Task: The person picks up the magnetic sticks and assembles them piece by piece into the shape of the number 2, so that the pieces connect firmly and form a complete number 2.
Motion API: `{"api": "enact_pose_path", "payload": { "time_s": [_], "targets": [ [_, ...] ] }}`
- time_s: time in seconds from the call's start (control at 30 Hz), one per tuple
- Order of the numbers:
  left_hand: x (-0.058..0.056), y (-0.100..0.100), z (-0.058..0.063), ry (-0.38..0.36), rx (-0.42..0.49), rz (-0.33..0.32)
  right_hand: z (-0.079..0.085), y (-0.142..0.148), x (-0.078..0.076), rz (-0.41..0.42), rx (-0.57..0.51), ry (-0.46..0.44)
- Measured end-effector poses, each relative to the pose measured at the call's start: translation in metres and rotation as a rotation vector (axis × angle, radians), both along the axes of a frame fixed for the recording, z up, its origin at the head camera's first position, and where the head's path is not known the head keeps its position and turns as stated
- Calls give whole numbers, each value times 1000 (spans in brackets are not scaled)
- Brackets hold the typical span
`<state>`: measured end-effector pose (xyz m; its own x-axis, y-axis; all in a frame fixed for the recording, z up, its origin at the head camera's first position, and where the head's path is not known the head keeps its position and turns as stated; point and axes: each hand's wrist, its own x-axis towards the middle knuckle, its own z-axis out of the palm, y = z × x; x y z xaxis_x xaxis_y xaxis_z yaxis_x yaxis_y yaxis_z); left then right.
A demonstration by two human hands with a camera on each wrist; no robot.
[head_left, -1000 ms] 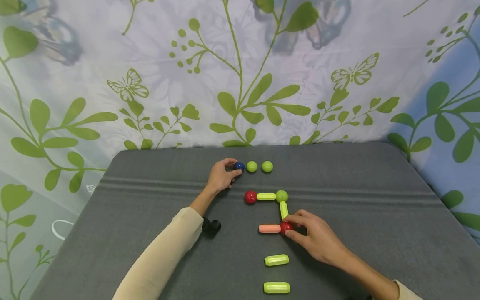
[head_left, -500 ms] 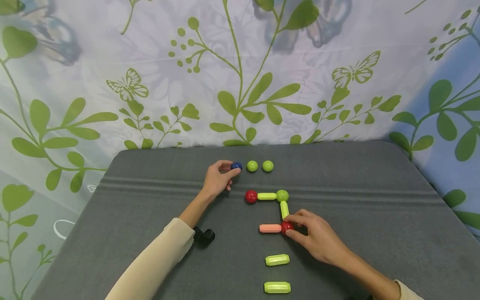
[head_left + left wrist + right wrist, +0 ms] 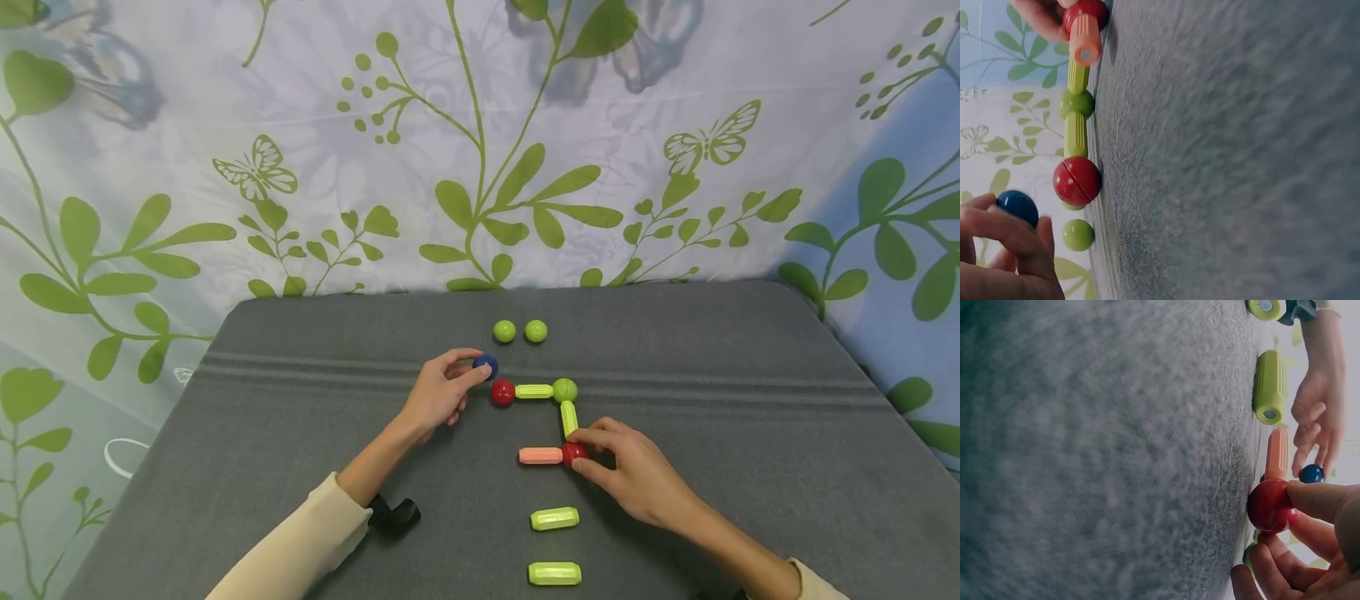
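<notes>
My left hand [image 3: 438,392] pinches a blue ball [image 3: 486,367] between thumb and fingers, just behind and left of a red ball [image 3: 502,392]. In the left wrist view the blue ball [image 3: 1017,207] hangs above the cloth. That red ball joins a yellow-green rod [image 3: 534,391], a green ball [image 3: 565,390] and a second yellow-green rod [image 3: 569,419], which runs toward me to another red ball [image 3: 574,454]. My right hand [image 3: 637,477] holds this nearer red ball by thumb and fingers. From it an orange rod [image 3: 540,456] points left, its far end free.
Two loose green balls, one left [image 3: 504,331] and one right [image 3: 536,331], lie at the back of the grey cloth-covered table [image 3: 720,375]. Closer to me lie two separate yellow-green rods, one farther [image 3: 554,518] and one nearer [image 3: 554,573]. A patterned curtain [image 3: 480,150] hangs behind the table.
The blue ball has left the row of green balls in my left hand, first slightly leftward, then toward me and right, close to the red ball. My right hand keeps its place.
</notes>
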<state>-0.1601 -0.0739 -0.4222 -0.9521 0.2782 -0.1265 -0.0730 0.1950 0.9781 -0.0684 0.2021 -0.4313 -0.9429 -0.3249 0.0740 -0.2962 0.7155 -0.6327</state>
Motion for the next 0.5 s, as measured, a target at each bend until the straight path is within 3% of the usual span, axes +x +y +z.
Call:
{"api": "enact_pose_path", "payload": {
  "time_s": [0.33, 0.5],
  "targets": [
    [19, -10, -3, -65, -76, -189, 0, 0, -1, -8, -12, -16],
    [28, -11, -5, -39, -139, -253, 0, -1, -1, -10, -12, -13]
  ]
}}
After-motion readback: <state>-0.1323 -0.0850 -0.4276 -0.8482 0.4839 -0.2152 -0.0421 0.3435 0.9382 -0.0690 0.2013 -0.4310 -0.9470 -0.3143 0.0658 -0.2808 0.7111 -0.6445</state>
